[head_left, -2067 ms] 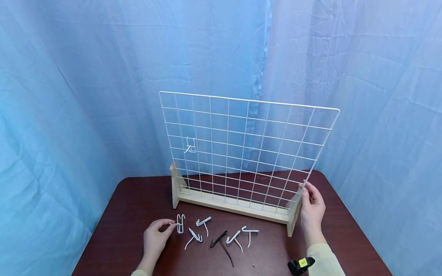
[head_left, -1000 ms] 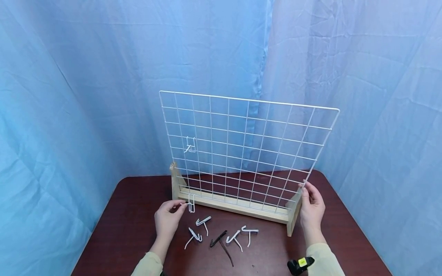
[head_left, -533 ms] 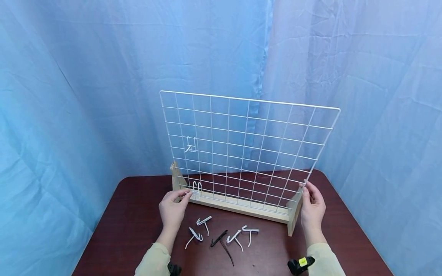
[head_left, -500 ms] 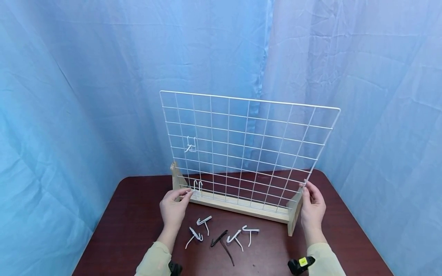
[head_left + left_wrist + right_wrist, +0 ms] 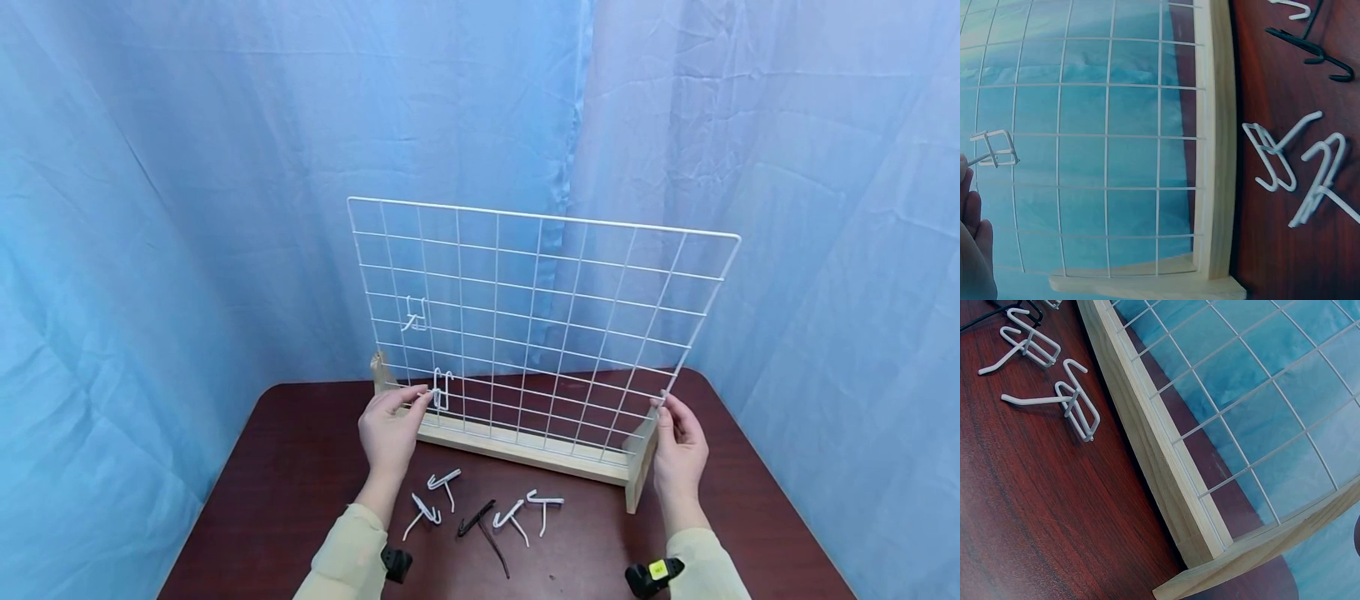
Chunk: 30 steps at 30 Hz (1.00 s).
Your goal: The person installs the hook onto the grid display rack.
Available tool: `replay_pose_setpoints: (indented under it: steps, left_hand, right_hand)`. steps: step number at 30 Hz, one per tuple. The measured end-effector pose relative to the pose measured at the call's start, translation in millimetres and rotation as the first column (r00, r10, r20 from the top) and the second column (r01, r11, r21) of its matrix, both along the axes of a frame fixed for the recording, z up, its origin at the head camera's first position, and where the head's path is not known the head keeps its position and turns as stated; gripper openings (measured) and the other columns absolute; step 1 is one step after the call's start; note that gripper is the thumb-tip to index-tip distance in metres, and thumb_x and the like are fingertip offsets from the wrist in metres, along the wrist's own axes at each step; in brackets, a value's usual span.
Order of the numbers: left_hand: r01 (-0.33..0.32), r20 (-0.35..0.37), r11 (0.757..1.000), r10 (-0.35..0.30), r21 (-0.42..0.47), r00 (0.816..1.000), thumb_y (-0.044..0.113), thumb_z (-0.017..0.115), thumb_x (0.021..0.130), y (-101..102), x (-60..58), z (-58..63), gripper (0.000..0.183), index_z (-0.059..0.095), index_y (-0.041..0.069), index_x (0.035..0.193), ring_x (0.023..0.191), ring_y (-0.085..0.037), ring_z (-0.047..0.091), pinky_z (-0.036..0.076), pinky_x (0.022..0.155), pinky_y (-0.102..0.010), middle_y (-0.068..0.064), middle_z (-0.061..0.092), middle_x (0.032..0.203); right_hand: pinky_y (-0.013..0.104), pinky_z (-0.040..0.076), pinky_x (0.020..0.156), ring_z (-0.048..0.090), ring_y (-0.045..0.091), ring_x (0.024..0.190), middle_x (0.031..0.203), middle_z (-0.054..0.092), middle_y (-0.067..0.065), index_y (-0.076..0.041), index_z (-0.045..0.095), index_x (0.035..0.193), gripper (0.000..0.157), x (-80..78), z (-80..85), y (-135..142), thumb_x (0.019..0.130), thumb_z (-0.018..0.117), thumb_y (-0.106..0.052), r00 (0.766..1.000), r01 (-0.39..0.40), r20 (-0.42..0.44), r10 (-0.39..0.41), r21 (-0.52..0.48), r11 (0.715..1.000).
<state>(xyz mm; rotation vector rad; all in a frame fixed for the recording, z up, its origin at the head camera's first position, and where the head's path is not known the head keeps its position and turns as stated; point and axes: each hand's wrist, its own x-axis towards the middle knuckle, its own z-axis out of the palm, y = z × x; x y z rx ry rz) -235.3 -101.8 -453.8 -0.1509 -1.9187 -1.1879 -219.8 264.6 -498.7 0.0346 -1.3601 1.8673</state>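
Note:
My left hand (image 5: 390, 427) pinches a white wire hook (image 5: 442, 390) by its prong, with the double-bent back of the hook overlapping the lower left of the white wire grid panel (image 5: 495, 292). In the left wrist view, that held hook (image 5: 1001, 149) also overlaps the grid, ahead of the fingertips. My right hand (image 5: 681, 446) grips the panel's right edge, just at the top of the wooden end support (image 5: 636, 477). Another white hook (image 5: 416, 315) hangs on the grid, higher up and to the left.
On the dark red table (image 5: 300, 492), in front of the wooden base bar (image 5: 517, 452), lie a black hook (image 5: 476, 518) and several white hooks (image 5: 512, 518). Blue curtains (image 5: 262, 167) surround the table at the back and sides.
My left hand has lifted the pinched white hook from near the tabletop, up and rightward past the base bar to the lower grid. The right hand has stayed at the panel's edge.

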Motion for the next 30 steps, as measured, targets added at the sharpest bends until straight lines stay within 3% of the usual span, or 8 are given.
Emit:
replay_pose_setpoints:
  steps: [13,22,30]
  left_hand:
    - [-0.068,-0.090,0.997,0.070,0.021,0.993,0.015,0.080,0.071,11.2,-10.5,21.9,0.011,0.077,0.015,0.082,0.073,-0.013,0.061,0.044,0.068,-0.023,0.005,0.070,0.075]
    - [-0.076,-0.108,0.995,0.082,0.058,0.991,0.012,0.080,0.070,18.6,-19.1,43.6,0.012,0.077,0.014,0.082,0.074,-0.013,0.062,0.045,0.077,-0.027,0.005,0.070,0.074]
    - [-0.137,-0.127,0.988,0.144,0.064,0.981,0.014,0.080,0.071,24.3,-25.3,58.5,0.011,0.077,0.015,0.081,0.071,-0.012,0.061,0.045,0.071,-0.026,0.005,0.070,0.074]
  right_hand:
    - [0.017,0.046,0.079,0.061,0.014,0.094,0.096,0.069,0.011,0.017,0.053,0.114,0.026,1.7,-0.3,-1.9,0.089,0.051,0.010,1.000,-0.005,-0.020,0.005,0.016,1.000]
    - [0.017,0.046,0.080,0.062,0.014,0.094,0.098,0.068,0.014,0.016,0.054,0.114,0.026,2.0,0.4,-1.9,0.088,0.052,0.009,1.000,-0.003,-0.021,0.003,0.003,1.000]
    - [0.018,0.046,0.080,0.062,0.014,0.094,0.098,0.068,0.016,0.016,0.054,0.113,0.026,1.4,0.7,-2.6,0.088,0.052,0.009,1.000,0.003,-0.021,-0.003,-0.002,1.000]
